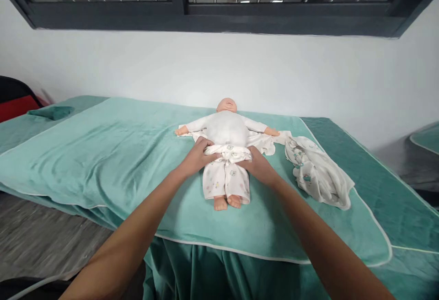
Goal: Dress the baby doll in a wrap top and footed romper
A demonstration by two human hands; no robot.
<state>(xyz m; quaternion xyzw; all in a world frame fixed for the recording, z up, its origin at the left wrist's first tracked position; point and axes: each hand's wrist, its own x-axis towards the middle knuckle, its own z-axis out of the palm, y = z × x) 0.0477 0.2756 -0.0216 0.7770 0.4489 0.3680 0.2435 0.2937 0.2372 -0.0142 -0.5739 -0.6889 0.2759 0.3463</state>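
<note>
A baby doll (226, 126) lies on its back on a teal blanket (113, 153), head toward the wall, arms spread. It wears a white top and printed white trousers (224, 176). My left hand (198, 155) grips the waistband of the trousers at the doll's left-side hip as seen. My right hand (257, 165) grips the waistband on the other side, fingers curled into the cloth. Bare doll feet (227, 201) stick out toward me.
A crumpled white printed garment (317, 172) lies on the blanket to the right of the doll. A folded teal cloth (51, 112) sits at far left near a red and black object (15, 103). A white wall stands behind the bed.
</note>
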